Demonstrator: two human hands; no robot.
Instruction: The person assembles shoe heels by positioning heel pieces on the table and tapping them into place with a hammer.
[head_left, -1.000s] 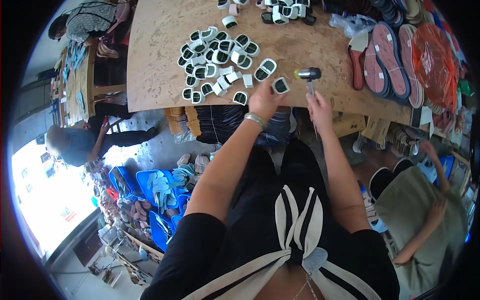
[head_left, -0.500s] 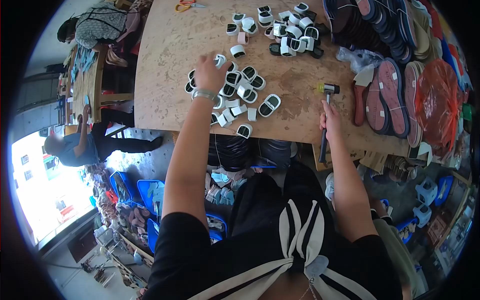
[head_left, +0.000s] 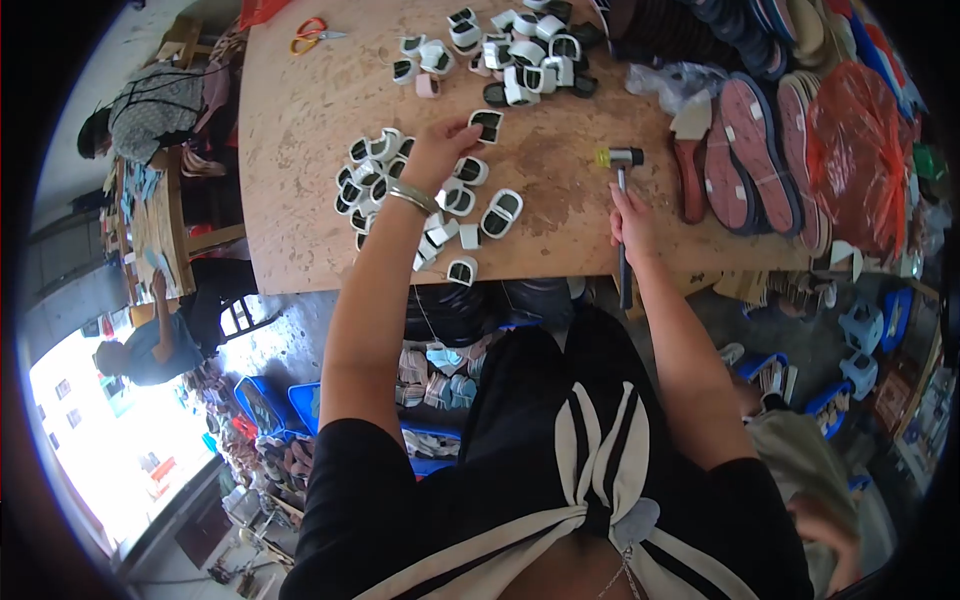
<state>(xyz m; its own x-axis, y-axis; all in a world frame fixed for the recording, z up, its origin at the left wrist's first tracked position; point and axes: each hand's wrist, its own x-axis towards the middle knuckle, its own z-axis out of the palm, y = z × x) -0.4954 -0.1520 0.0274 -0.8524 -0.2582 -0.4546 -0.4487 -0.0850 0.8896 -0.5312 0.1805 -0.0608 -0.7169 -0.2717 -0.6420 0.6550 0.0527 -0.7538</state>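
Note:
My left hand (head_left: pixel 441 152) reaches over the wooden table (head_left: pixel 310 110), its fingers pinching a white-rimmed piece with a dark green inside (head_left: pixel 486 126). My right hand (head_left: pixel 632 222) is wrapped round the handle of a small hammer (head_left: pixel 622 158) with a yellow and a black face, its head above the table. Beneath and beside my left wrist lies a pile of similar white pieces (head_left: pixel 458 200). A larger two-part piece (head_left: pixel 501 213) lies right of that pile, and a single piece (head_left: pixel 462 271) rests by the near edge.
Another pile of white pieces (head_left: pixel 530 60) lies farther back. Orange-handled scissors (head_left: pixel 309 37) are at the far left. Bundled pink soles (head_left: pixel 735 160), a red-brown tool (head_left: pixel 690 180) and a red plastic bag (head_left: pixel 856 150) occupy the right. Co-workers are at the left and lower right.
My left hand has moved from the pile toward the right and now holds a piece. My right hand still grips the hammer. The view has shifted.

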